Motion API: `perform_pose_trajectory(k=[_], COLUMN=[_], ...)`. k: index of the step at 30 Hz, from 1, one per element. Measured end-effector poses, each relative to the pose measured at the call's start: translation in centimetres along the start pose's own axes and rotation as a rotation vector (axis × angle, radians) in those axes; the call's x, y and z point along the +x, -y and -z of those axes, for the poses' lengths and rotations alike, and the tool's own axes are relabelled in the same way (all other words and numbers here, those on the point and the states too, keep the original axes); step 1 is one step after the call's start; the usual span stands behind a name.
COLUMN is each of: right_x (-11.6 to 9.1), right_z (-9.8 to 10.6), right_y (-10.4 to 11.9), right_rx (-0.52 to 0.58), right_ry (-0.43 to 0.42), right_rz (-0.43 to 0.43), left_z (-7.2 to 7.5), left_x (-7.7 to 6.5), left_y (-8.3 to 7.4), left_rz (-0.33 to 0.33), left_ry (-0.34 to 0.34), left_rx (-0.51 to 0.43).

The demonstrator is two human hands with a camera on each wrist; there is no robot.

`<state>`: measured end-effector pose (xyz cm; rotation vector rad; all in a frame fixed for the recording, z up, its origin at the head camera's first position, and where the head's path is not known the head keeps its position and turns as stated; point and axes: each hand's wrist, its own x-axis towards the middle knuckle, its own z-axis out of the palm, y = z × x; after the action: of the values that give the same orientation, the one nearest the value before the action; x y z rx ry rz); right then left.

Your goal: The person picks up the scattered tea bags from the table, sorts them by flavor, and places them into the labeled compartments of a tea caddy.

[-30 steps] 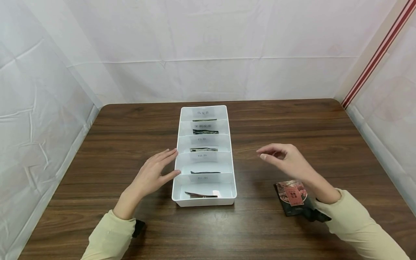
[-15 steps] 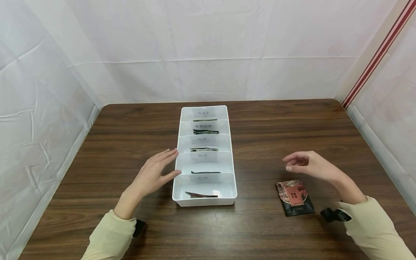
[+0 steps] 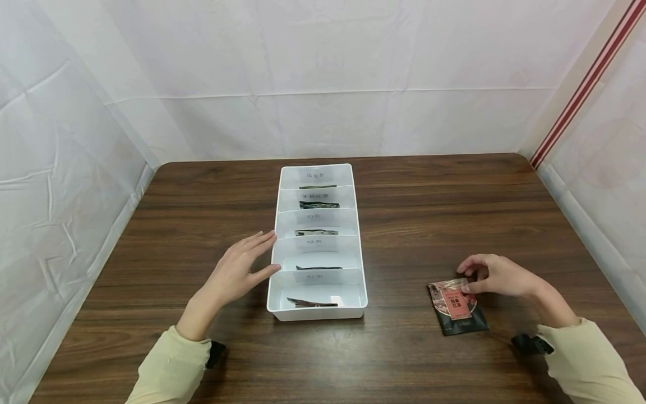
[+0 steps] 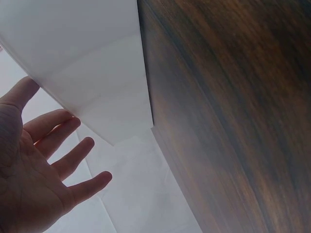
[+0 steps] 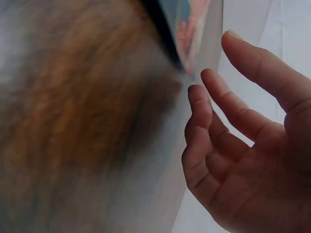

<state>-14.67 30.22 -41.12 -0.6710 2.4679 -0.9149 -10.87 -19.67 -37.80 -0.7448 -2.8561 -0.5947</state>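
A white divided tray (image 3: pixel 318 315) stands mid-table, with flat tea packets in its labelled compartments. My left hand (image 3: pixel 234 273) rests its thumb and fingertips on the tray's left rim, fingers extended; in the left wrist view the left hand (image 4: pixel 39 160) touches the tray wall (image 4: pixel 92 63). On the right lies a black and red tea packet (image 3: pixel 456 307), flat on the table. My right hand (image 3: pixel 499 276) hovers at the packet's upper right corner, thumb over its edge. In the right wrist view, a gap shows between the right hand's (image 5: pixel 248 145) thumb and fingers, with the packet (image 5: pixel 187 31) just beyond.
The brown wooden table (image 3: pixel 393 359) has white sheeting (image 3: pixel 323 123) behind it and at both sides. In the front compartment lies a dark reddish packet (image 3: pixel 313 303). Further packets (image 3: pixel 319 205) stand in the compartments behind it.
My right hand has moved right and then down toward the packet, from beside the tray to the packet's upper right corner. The left hand and the tray have stayed put.
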Motion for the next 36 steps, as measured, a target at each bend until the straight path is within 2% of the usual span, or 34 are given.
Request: perform_pose_trajectory(k=[9,15,21,30,36], right_x=[0.2,0.4,0.3,0.6,0.7], right_z=[-0.7,-0.9,-1.1,-1.3,-1.3], right_y=[-0.4,-0.1,0.1,0.0,-0.1], right_rx=[-0.093,-0.166,-0.199,-0.104,0.066], right_ry=[-0.012,-0.017,-0.043,-0.002,0.003], right_rz=[0.024,0.007,0.025,0.027,0.032], left_z=[0.0,0.0,0.0,0.0,0.0], left_x=[0.0,0.0,0.1,0.0,0.0], left_y=[0.0,0.0,-0.1,0.0,0.0], left_rz=[0.001,0.001,-0.002,0.004,-0.001], left_ry=[-0.001,-0.001,0.000,0.001,0.002], left_rx=[-0.003,-0.002,-0.001,-0.003,-0.001])
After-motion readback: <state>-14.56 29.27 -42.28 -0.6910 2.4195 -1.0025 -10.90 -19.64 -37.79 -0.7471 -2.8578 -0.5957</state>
